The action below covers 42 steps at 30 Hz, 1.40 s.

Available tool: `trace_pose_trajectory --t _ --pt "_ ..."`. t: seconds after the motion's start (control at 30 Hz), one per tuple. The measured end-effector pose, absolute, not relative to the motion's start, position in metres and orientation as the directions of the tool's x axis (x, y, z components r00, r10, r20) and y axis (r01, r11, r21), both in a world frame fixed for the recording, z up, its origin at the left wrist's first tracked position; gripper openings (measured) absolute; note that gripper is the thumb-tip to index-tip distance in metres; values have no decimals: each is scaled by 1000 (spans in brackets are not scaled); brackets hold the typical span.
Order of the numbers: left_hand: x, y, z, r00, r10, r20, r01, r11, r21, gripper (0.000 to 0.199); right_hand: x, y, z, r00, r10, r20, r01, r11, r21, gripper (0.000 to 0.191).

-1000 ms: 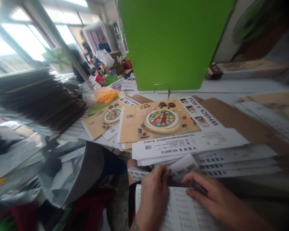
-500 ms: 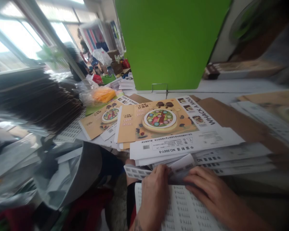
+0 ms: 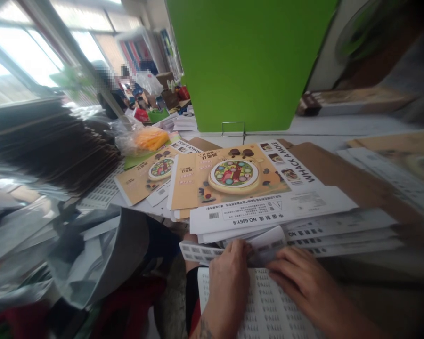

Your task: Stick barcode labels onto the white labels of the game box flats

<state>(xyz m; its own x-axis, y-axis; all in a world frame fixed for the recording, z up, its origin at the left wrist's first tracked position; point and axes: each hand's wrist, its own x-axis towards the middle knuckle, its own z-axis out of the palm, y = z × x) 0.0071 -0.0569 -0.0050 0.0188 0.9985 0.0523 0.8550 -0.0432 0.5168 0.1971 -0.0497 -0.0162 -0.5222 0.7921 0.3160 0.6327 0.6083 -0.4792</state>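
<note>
My left hand (image 3: 229,282) is closed with fingertips pinching a curled sheet of barcode stickers (image 3: 195,253), which sticks out to its left and rolls up between my hands. My right hand (image 3: 305,280) has its fingers bent together at the right end of that sheet; its thumb is partly hidden. Below both hands lies a white sticker sheet (image 3: 263,301) with rows of "777Y-8". Just beyond them, flat printed boxes marked "WHACK A MOLE" (image 3: 238,174) lie stacked on the table, a white side flap reading "NO.666Y-9" towards me.
A green board (image 3: 250,61) stands upright at the back. Left are a tall stack of flat cardboard (image 3: 49,150), a bagged orange item (image 3: 150,139) and a grey bin (image 3: 106,268) of paper scraps. Another person (image 3: 111,94) is in the far left background.
Both hands stay at the barcode sheet with almost no movement. The sheet's left end has tilted slightly, and my right fingers have shifted a little left.
</note>
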Motion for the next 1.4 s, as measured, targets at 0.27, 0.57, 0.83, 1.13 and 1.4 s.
trace_pose_trajectory --t 0.27,0.57,0.83,1.13,1.4 --pt "9 -57 -4 14 999 49 857 -38 514 17 188 -60 -15 -466 802 374 657 597 -461 20" --pt "10 -56 -5 35 999 33 871 -47 488 18 178 -68 -23 -387 827 408 700 552 -453 23" --pt "1 -56 -6 66 998 6 872 -61 486 16 201 -43 2 -372 881 293 645 472 -601 14" --pt "-5 -53 -19 155 982 111 914 -185 360 49 179 34 15 -304 917 257 621 395 -677 23" --pt "-15 -51 -27 166 979 115 914 -197 355 48 150 50 3 -361 896 259 641 441 -628 20"
